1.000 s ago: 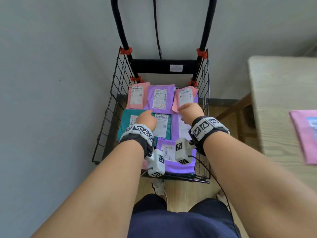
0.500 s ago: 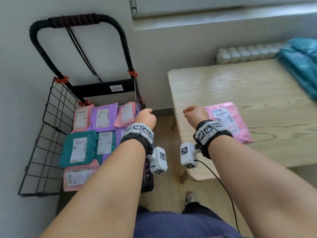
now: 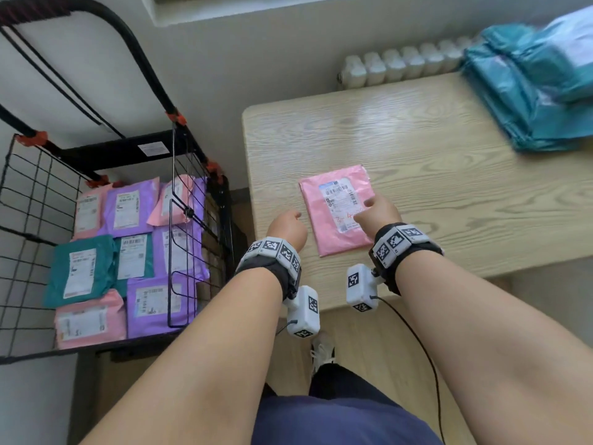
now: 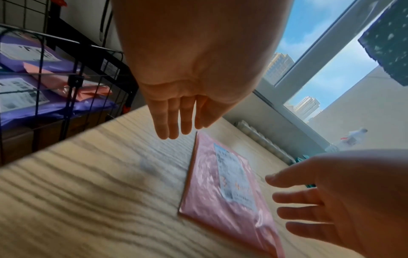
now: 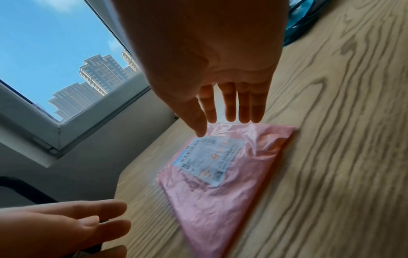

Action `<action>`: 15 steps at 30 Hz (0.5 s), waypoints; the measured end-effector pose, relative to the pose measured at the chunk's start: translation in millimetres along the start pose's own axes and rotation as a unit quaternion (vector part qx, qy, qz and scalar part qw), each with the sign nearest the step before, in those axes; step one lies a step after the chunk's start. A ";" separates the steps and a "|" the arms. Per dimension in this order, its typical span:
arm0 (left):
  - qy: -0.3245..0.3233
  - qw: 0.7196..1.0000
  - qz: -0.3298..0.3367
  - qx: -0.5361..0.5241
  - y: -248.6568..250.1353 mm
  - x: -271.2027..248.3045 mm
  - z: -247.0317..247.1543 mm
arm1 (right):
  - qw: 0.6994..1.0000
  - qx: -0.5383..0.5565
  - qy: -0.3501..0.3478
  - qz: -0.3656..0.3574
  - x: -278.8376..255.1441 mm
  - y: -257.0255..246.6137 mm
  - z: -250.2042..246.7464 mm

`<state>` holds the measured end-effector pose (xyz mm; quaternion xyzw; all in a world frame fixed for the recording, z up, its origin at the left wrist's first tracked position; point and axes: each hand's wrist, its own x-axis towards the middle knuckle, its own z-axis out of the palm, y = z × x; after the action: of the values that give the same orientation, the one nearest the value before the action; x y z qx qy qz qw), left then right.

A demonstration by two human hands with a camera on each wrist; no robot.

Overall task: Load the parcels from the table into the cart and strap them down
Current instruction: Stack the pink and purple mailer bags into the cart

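A pink parcel [image 3: 333, 226] with a white label lies flat on the wooden table [image 3: 417, 139]. My left hand [image 3: 290, 220] hovers open just left of it, fingers straight [image 4: 176, 120]. Over the parcel's right edge my right hand [image 3: 375, 208] hangs open, fingers spread [image 5: 232, 108] above the parcel [image 5: 220, 174], and I cannot see either hand touching it. The black wire cart [image 3: 179, 200] stands left of the table. Several pink, purple and teal parcels [image 3: 128, 210] lie flat in it. Black cords [image 3: 64, 91] hang from its handle.
A stack of teal parcels [image 3: 529, 91] sits at the table's far right corner. A white radiator [image 3: 401, 62] runs along the wall behind the table, under a window. The cart's wire side wall stands close to the table's left edge.
Both hands have moved right, from over the parcels in the cart to the pink parcel on the table. The head view swung right with them.
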<state>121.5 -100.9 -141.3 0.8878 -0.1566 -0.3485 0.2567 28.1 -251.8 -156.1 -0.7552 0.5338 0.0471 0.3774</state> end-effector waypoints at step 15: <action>-0.007 0.996 -0.077 -0.046 17.2 11.4 50.7 | 0.999 -0.028 -0.028 0.036 27.5 36.6 5.9</action>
<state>92.5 -137.8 -169.5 0.8819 -0.0729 -0.3805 0.2685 11.0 -274.6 -192.4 -0.7438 0.5486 0.0970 0.3693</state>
